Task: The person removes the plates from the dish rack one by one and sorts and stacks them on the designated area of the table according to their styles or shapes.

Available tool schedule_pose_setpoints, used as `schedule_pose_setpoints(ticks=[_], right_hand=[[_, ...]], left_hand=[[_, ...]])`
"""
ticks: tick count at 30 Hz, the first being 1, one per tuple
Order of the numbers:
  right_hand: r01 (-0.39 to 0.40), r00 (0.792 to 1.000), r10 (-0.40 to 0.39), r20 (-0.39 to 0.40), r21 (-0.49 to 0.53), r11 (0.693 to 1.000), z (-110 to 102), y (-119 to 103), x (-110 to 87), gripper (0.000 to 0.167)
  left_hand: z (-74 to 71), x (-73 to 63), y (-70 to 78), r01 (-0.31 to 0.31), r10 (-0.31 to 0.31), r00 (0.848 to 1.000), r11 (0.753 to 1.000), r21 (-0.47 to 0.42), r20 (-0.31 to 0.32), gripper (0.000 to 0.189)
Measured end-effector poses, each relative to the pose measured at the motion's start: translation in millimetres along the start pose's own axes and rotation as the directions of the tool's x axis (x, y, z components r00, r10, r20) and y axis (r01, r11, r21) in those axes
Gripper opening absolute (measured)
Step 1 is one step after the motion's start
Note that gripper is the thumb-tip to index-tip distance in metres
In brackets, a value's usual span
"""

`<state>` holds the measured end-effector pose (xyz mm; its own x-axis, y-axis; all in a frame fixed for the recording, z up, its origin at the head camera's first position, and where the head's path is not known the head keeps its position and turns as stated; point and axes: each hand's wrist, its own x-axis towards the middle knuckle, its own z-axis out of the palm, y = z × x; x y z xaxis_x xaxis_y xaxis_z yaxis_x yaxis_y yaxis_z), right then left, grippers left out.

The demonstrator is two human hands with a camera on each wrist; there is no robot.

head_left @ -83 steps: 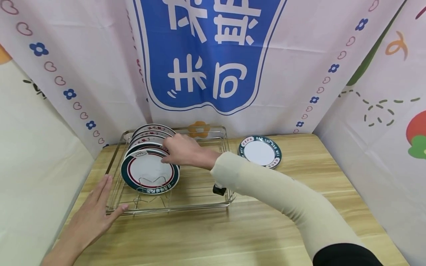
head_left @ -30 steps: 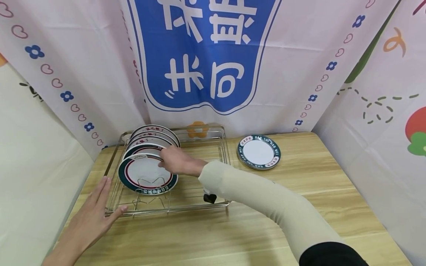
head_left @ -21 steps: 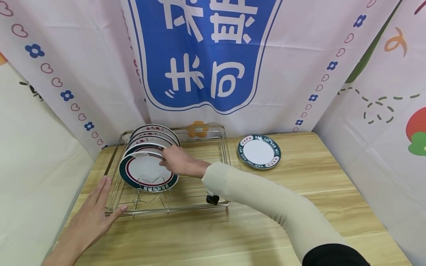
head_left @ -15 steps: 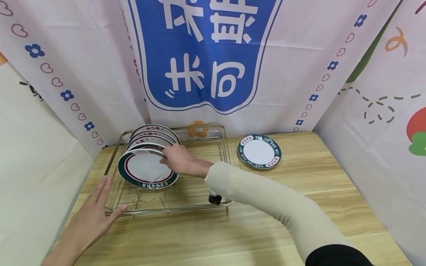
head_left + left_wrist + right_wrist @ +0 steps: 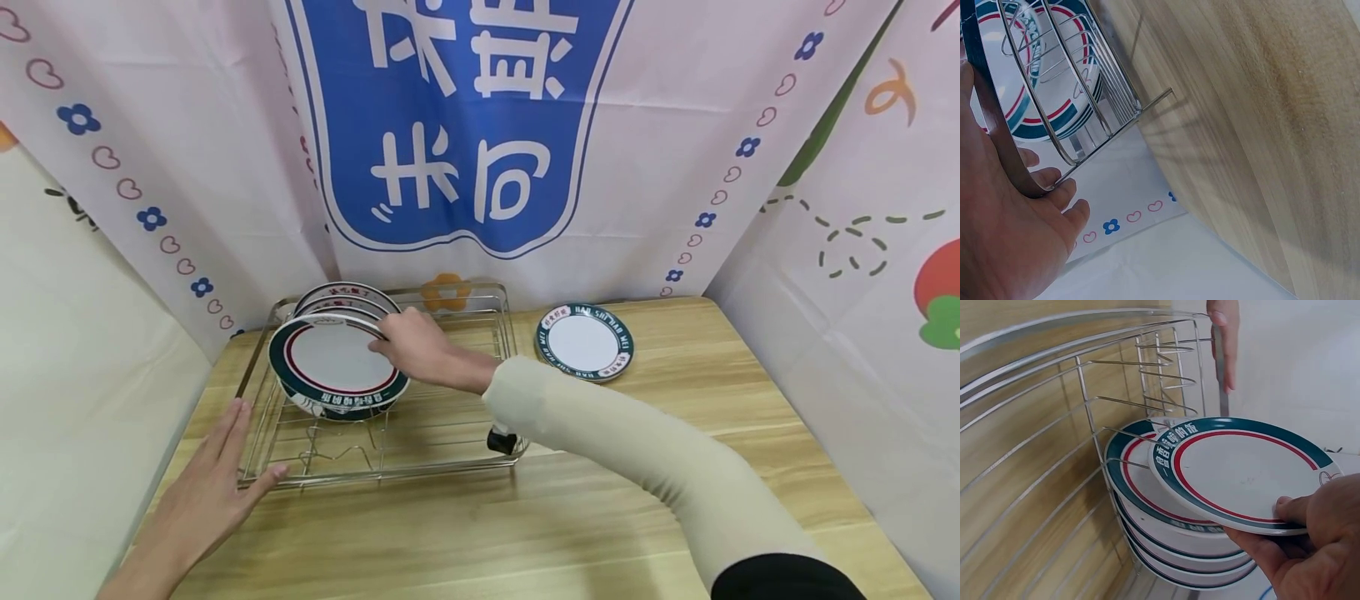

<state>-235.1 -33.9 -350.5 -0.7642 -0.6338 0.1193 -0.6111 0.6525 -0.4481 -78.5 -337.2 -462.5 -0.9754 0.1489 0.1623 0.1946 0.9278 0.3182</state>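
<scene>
My right hand (image 5: 422, 346) pinches the right edge of a white plate (image 5: 337, 358) with a green rim and red ring, thumb on its face. The plate is tilted, raised above the wire dish rack (image 5: 450, 471). Just behind and below it in the right wrist view is a similar plate (image 5: 1138, 465), standing in the rack. Several more plates (image 5: 345, 292) stand in a row at the rack's back left. My left hand (image 5: 198, 492) rests at the rack's front left corner, fingers straight along the side and thumb on the front rail.
Right of the rack, a small stack of green-rimmed plates (image 5: 585, 342) lies flat on the wooden table (image 5: 465, 542). Printed cloth (image 5: 637, 167) hangs close behind the table, with more cloth on both sides. Wire dividers (image 5: 337, 454) stick up at the rack's front left.
The front plate has come up out of its place by the wire divider and moved back, tilting flatter, in my right hand. It now covers the plate behind. My left hand stays put.
</scene>
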Motion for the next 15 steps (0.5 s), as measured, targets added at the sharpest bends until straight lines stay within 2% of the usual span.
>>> schedule_pose_setpoints(ticks=[11, 15], right_hand=[[-0.01, 0.998, 0.017, -0.06, 0.122, 0.992, -33, 10, -16.2, 0.02], [-0.014, 0.996, 0.023, -0.091, 0.098, 0.995, -45, 15, -22.5, 0.022]], left_hand=[[1.2, 0.7, -0.6, 0.008, -0.008, 1.0, 1.0, -0.004, 0.001, 0.103], [1.3, 0.6, 0.2, 0.014, -0.014, 1.0, 1.0, -0.002, -0.001, 0.103]])
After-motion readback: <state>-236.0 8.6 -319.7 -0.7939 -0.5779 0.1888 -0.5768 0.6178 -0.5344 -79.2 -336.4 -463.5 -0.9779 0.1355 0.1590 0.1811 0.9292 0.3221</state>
